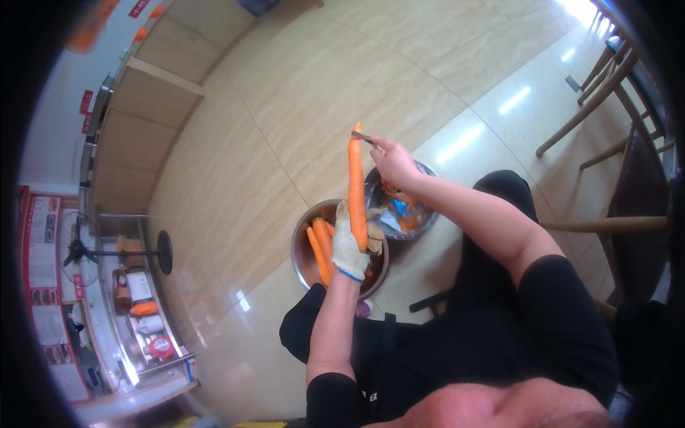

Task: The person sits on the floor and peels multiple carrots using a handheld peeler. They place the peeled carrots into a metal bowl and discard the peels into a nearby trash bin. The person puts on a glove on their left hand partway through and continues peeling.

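A long orange carrot (pixel 356 187) stands nearly upright in the picture, its thick end in my left hand (pixel 350 241), which wears a pale knitted work glove with a blue-edged cuff. My bare right hand (pixel 395 163) grips a metal peeler (pixel 365 138), its head against the carrot near the narrow tip. Beneath my left hand is a round metal bowl (pixel 297 251) with several carrots (pixel 319 251) in it. A second, plastic-lined bowl (pixel 429 170) below my right hand holds orange peelings (pixel 412 218) and blue-and-white scraps (pixel 398 207).
Both bowls rest on a glossy tiled floor (pixel 299 107). Wooden chairs (pixel 594 107) stand at the right. A black pedestal fan (pixel 165 252) and a counter with goods (pixel 160 369) are at the left, below wooden cabinets (pixel 139 112). A small purple-and-white container (pixel 365 308) sits near the bowl.
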Demonstrator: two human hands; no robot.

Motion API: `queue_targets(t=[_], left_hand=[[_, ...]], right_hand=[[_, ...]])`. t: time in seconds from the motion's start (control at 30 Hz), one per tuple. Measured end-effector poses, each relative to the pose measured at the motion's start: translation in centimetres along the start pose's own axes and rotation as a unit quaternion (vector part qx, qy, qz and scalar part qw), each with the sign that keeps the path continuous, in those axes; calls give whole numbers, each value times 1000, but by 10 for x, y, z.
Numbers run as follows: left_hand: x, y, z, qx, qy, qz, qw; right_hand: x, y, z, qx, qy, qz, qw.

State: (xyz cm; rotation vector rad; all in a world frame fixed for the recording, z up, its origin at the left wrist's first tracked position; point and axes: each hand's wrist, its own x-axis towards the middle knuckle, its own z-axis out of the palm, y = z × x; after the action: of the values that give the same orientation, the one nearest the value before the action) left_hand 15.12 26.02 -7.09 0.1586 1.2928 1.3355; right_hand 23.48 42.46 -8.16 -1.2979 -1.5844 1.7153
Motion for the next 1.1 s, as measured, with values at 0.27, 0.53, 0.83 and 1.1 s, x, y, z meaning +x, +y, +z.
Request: queue_targets(t=[0.27,0.53,0.83,1.1], left_hand=[[14,-11,-5,-24,12,-34,999],[33,-13,-10,-79,63,-50,994],[34,-23,-12,-19,103,-14,994],[24,-17,8,-104,65,-11,992]], right_hand=[[-4,8,9,17,14,31,999],[-42,17,29,-6,-49,53,997],[-52,19,23,-5,-21,45,999],[-63,37,34,-46,-32,63,996]])
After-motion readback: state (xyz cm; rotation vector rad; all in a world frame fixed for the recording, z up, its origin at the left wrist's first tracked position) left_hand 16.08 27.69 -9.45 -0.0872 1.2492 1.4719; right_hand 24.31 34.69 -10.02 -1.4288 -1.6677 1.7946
